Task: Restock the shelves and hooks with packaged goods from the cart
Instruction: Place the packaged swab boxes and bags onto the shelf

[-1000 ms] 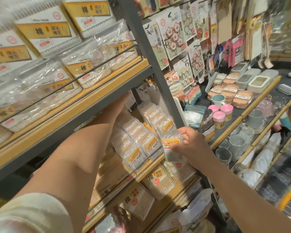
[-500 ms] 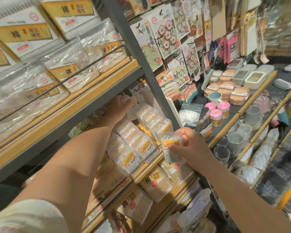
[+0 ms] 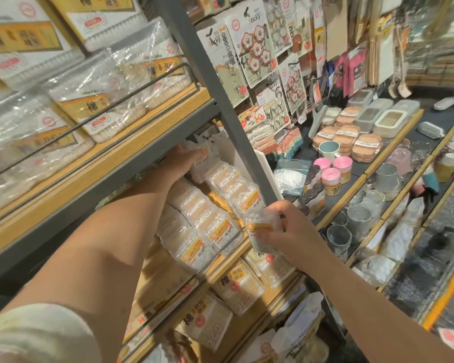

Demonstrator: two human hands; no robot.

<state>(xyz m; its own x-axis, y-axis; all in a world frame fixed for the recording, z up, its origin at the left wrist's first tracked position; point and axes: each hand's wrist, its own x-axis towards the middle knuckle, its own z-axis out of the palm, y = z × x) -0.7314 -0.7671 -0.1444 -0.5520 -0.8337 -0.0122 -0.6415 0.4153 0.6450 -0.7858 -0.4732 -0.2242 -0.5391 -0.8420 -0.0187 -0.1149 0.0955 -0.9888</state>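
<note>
Rows of clear dental floss packs (image 3: 215,218) with yellow labels stand on the middle shelf (image 3: 236,251) behind a wire rail. My left hand (image 3: 180,163) reaches deep under the upper shelf and grips a white pack (image 3: 203,166) at the back of a row. My right hand (image 3: 286,229) pinches one small clear pack with a yellow label (image 3: 261,233) just in front of the shelf's right end, beside the grey upright post (image 3: 236,127). The cart is out of view.
Large cotton swab boxes (image 3: 95,100) fill the upper shelf; swab packs (image 3: 236,286) lie on the lower one. Sticky-hook cards (image 3: 254,43) hang right of the post. Further right, shelves hold pink-lidded jars (image 3: 330,179), sponges (image 3: 346,137) and glass cups (image 3: 338,237).
My left hand has drawn forward from deep under the upper shelf and now shows on the back packs. My right hand with its pack stays almost still, shifted slightly.
</note>
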